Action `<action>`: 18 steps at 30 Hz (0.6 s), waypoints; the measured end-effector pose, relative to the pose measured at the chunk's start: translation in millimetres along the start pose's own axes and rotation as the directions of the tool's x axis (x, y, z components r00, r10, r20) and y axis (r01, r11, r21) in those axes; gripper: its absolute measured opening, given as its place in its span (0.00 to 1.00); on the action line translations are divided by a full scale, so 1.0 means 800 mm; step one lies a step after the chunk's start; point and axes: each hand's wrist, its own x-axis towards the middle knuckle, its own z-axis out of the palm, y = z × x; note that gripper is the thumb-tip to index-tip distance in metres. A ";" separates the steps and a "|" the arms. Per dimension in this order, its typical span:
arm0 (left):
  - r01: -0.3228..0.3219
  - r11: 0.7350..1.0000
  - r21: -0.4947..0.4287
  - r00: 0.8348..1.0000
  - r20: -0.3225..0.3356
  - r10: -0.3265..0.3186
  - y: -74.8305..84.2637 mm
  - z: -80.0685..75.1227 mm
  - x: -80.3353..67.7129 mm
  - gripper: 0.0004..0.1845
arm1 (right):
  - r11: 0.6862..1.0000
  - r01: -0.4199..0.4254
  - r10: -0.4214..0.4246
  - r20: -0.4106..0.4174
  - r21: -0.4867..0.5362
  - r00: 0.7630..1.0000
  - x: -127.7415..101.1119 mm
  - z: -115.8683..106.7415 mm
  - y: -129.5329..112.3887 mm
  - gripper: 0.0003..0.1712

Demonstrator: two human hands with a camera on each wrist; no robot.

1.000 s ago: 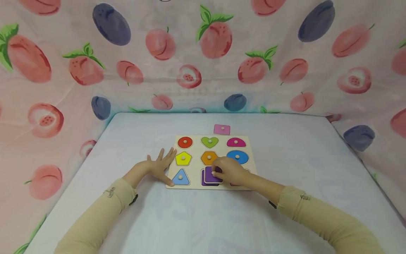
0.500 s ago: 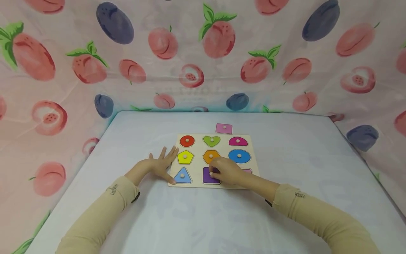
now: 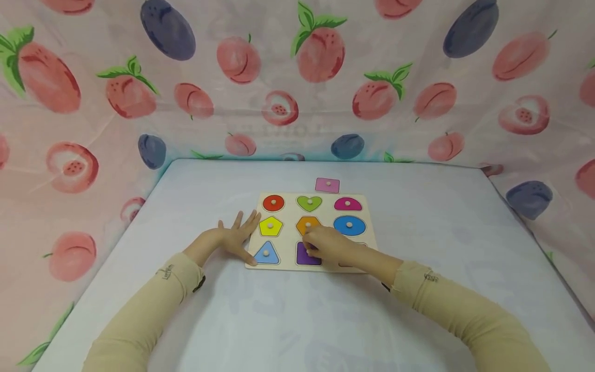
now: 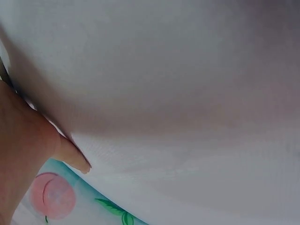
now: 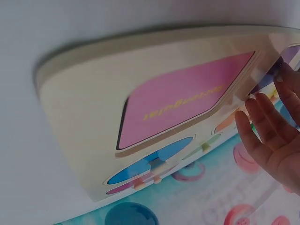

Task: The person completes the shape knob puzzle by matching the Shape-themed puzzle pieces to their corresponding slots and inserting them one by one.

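A wooden peg puzzle board (image 3: pixel 288 253) lies on the table, holding several coloured shapes with small knobs. At its near middle, the purple square piece (image 3: pixel 302 257) lies in its recess. My right hand (image 3: pixel 330 245) pinches at that piece's knob, which the fingers hide. In the right wrist view, the fingertips (image 5: pixel 279 77) are right at the purple square, beside the bare pink rectangular recess (image 5: pixel 173 105). My left hand (image 3: pixel 234 240) is spread at the board's left edge, thumb by the light blue triangle (image 3: pixel 266 254).
A pink rectangle piece (image 3: pixel 327 185) with a knob lies on the table just beyond the board's far edge. Red circle (image 3: pixel 273 203), green heart (image 3: pixel 309 203) and blue oval (image 3: pixel 349 226) sit in the board. Fruit-patterned cloth (image 3: pixel 279 62) hangs behind the white table (image 3: pixel 209 320).
The purple square, lifted and offset over its recess a second ago, now lies in it. My right hand has shifted slightly left with it. The left hand stays at the board's edge.
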 end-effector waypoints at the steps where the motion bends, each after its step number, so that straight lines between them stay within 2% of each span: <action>1: -0.001 1.000 0.000 1.000 0.001 0.001 0.001 0.000 0.000 0.71 | 1.000 -0.009 0.009 0.007 -0.001 1.000 0.000 -0.001 -0.001 0.04; 8: -0.007 1.000 -0.018 1.000 -0.007 0.007 -0.004 -0.004 -0.002 0.71 | 0.997 -0.056 0.055 0.022 0.046 0.998 0.006 -0.002 -0.006 0.04; 14: -0.030 0.999 -0.013 1.000 0.003 0.030 -0.006 0.002 -0.004 0.72 | 0.998 -0.052 0.051 0.040 0.037 0.998 0.005 0.003 -0.003 0.06; 18: -0.034 0.999 0.005 0.999 0.003 0.034 0.001 0.003 0.001 0.71 | 0.998 -0.043 0.041 0.059 0.037 0.997 -0.004 -0.002 0.004 0.05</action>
